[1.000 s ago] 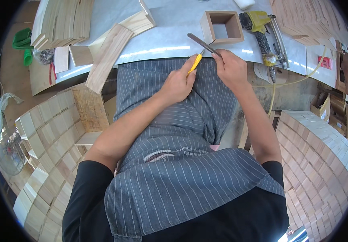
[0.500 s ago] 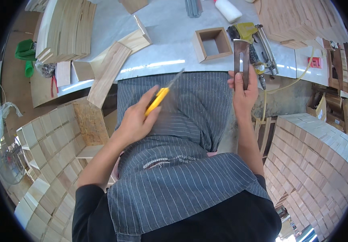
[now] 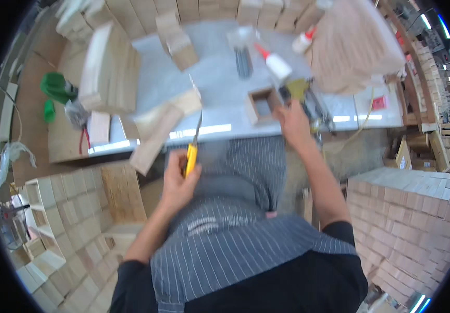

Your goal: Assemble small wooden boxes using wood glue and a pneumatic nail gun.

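Observation:
My left hand point(image 3: 179, 180) is closed round the yellow handle of a knife-like tool point(image 3: 191, 159), its slim grey blade pointing up over my apron at the bench edge. My right hand point(image 3: 293, 124) reaches over the bench between a small open wooden box point(image 3: 257, 112) and a nail gun with a yellow-green body point(image 3: 299, 88). Its fingers are blurred and seem curled against the nail gun. Whether they grip it is hidden, and no slotted metal plate shows. Joined wooden boards point(image 3: 157, 135) jut over the bench edge near my left hand.
Board stacks stand on the bench point(image 3: 214, 104) at left point(image 3: 111, 73) and right point(image 3: 358, 49). A white bottle with a red tip point(image 3: 277, 65) and grey strips point(image 3: 243, 62) lie behind the box. Stacked wooden pieces fill both sides below point(image 3: 79, 203), point(image 3: 407, 224).
My right hand has moved forward and left to the box and nail gun; the slotted metal plate it held no longer shows. My left hand keeps the yellow-handled tool, now more upright. The view has shifted.

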Tool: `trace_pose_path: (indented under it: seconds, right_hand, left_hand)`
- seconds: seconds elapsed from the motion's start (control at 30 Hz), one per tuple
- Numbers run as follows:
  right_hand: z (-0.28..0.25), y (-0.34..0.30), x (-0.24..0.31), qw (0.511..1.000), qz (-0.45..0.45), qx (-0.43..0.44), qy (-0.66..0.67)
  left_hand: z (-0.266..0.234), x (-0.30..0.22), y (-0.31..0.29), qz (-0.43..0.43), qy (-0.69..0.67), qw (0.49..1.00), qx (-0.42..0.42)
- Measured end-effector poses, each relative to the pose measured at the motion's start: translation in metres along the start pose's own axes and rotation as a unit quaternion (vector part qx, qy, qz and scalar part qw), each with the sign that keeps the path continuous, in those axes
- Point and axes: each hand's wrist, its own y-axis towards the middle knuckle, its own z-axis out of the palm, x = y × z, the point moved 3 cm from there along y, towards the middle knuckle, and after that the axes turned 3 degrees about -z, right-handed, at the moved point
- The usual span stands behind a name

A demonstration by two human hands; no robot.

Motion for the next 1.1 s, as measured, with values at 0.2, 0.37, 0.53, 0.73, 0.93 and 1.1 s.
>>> trace_pose_path:
  seconds: [0.2, 0.37, 0.53, 0.73, 0.93, 1.1]
  right_hand:
    - [-0.067, 0.061, 0.028, 0.988, 0.066, -0.068, 0.123]
    - [-0.144, 0.213, 0.021, 0.906, 0.16, -0.12, 0.373]
    - [-0.193, 0.379, -0.02, 0.863, 0.173, -0.189, 0.435]
    - [-0.195, 0.515, -0.074, 0.83, 0.181, -0.259, 0.46]
    - [-0.173, 0.591, -0.13, 0.778, 0.235, -0.34, 0.473]
    - [-0.151, 0.617, -0.147, 0.767, 0.236, -0.339, 0.492]
  left_hand:
    - [-0.023, 0.005, 0.002, -0.017, -0.047, 0.999, -0.009]
    - [-0.043, -0.028, 0.014, 0.004, -0.134, 0.991, 0.015]
    - [-0.075, -0.055, 0.032, 0.014, -0.176, 0.984, -0.024]
    - [-0.115, -0.073, 0.052, 0.015, -0.146, 0.981, -0.125]
    - [-0.128, -0.083, 0.076, -0.034, -0.111, 0.977, -0.178]
    - [-0.121, -0.082, 0.09, -0.066, -0.107, 0.973, -0.194]
